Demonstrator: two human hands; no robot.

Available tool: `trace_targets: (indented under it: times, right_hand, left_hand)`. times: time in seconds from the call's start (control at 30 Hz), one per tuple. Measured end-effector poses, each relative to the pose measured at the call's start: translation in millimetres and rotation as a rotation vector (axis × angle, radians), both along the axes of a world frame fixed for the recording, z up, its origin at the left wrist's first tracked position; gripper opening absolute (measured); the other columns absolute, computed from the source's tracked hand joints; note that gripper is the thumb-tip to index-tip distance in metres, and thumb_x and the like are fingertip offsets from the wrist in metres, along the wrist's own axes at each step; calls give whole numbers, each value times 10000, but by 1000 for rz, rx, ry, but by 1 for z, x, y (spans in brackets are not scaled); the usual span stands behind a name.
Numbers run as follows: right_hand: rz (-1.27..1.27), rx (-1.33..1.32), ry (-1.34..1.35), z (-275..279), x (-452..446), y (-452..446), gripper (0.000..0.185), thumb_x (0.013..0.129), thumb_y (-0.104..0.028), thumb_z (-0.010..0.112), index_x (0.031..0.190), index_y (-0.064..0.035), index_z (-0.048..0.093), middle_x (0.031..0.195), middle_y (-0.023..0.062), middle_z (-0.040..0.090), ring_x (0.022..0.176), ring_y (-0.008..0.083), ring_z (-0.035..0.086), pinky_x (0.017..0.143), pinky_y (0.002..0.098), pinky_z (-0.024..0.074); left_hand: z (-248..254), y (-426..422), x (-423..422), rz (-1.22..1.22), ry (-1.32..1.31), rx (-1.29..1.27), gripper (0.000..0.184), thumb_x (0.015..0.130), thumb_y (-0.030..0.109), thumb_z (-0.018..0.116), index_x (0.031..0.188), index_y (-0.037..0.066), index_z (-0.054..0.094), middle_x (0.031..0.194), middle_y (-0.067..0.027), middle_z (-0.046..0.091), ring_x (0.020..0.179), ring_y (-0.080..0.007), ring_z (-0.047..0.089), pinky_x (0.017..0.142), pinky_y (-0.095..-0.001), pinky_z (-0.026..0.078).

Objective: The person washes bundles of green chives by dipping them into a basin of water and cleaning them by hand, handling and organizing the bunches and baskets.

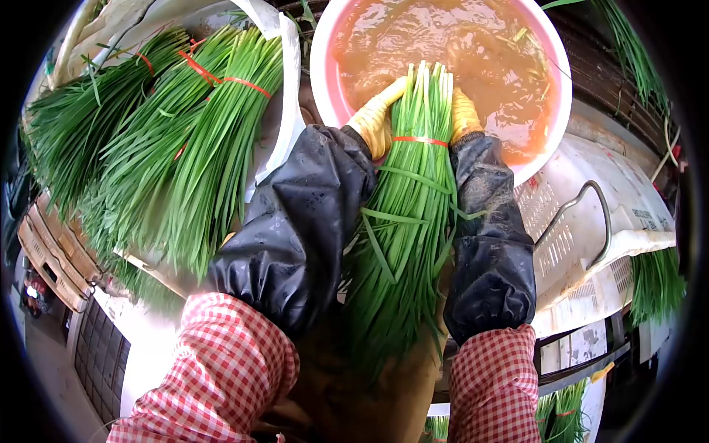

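Note:
Between my hands is a thick bunch of garlic chives (410, 196), tied with a red band (421, 139). Its pale cut ends point away from me over the basin (322, 70), and the green leaves hang down toward my body. My left hand (375, 122), in a yellow glove, grips the bunch from the left near the cut ends. On the opposite side my right hand (465, 117), also gloved in yellow, holds it. The fingers of both hands are partly hidden by the stalks and the basin. Brown, murky water (443, 37) with loose bits fills the pink-and-white basin.
Several tied chive bunches (229, 140) lie at the left in a white container (292, 88). At the right stands a white perforated crate (561, 229) with a metal handle (605, 214). More chives (656, 284) hang at the far right, and others (565, 410) sit below.

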State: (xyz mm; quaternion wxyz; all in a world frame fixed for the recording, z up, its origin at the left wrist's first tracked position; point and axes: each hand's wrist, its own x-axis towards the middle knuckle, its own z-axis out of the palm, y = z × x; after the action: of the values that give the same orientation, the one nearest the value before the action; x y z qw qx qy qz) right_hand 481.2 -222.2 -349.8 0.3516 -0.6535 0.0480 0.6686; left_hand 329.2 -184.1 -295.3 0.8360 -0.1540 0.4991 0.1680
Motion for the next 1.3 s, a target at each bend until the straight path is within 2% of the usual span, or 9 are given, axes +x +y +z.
trace_targets:
  times: [0.13,0.37,0.57,0.67,0.87,0.9,0.97,1.2,1.3]
  right_hand:
    - [-279,-179,-5,82,10,23,568,879,-516,573,1199,-47,559,1134,82,613,1013,219,576,834,380,495]
    - [197,-340,-306,8,8,-2,596,773,-344,724,1222,3,544,1205,155,566,1085,223,537,904,352,448]
    - [-42,-242,-37,56,0,17,608,794,-362,663,1225,46,532,1217,204,565,1070,259,558,883,386,462]
    - [207,-255,-340,3,-1,10,584,812,-383,637,1179,63,549,1116,199,622,978,285,605,808,416,490]
    - [-352,-341,149,92,-6,58,503,791,-385,687,1174,-74,587,1034,214,643,937,353,624,814,399,503]
    - [38,-11,-141,94,-11,49,539,755,-373,707,1168,-50,583,1069,221,632,1008,354,599,865,402,474]
    - [935,-177,-593,63,-8,45,490,831,-290,661,1230,-26,553,1095,142,625,982,236,587,853,347,473]
    - [-65,-270,100,52,-4,37,580,795,-254,698,1246,58,510,1095,177,626,925,244,606,801,354,490]
    - [445,-67,-443,24,-12,19,639,723,-339,725,1193,59,555,1113,196,628,1021,290,585,891,354,452]
  left_hand:
    - [-4,6,11,268,-193,-149,441,818,257,730,1194,71,593,1114,-68,653,1002,-215,606,909,-365,482]
    - [-36,-1,16,-634,789,495,385,769,258,732,969,-55,629,884,-121,668,743,-204,629,672,-329,498]
    - [-26,14,9,-267,229,-1,286,753,165,709,977,3,638,783,-99,630,699,-238,619,632,-381,517]
    - [-37,5,8,-427,443,538,356,729,124,743,1032,-10,614,842,-92,650,708,-199,621,636,-358,521]
    - [-53,24,19,-677,849,533,462,849,395,650,1016,-36,638,962,-146,653,836,-226,607,778,-340,474]
    - [-46,30,23,-844,964,538,544,853,438,622,1036,-74,634,1050,-223,652,925,-289,625,848,-372,460]
    - [-38,26,25,-647,624,519,569,803,404,677,1102,-72,589,1099,-228,624,1023,-284,591,879,-364,450]
    - [-2,6,14,-170,484,380,506,739,78,714,1194,18,499,1075,-117,586,914,-221,596,760,-367,518]
    - [-23,5,2,-184,174,173,374,749,45,670,1108,21,564,894,-67,625,769,-216,614,703,-359,517]
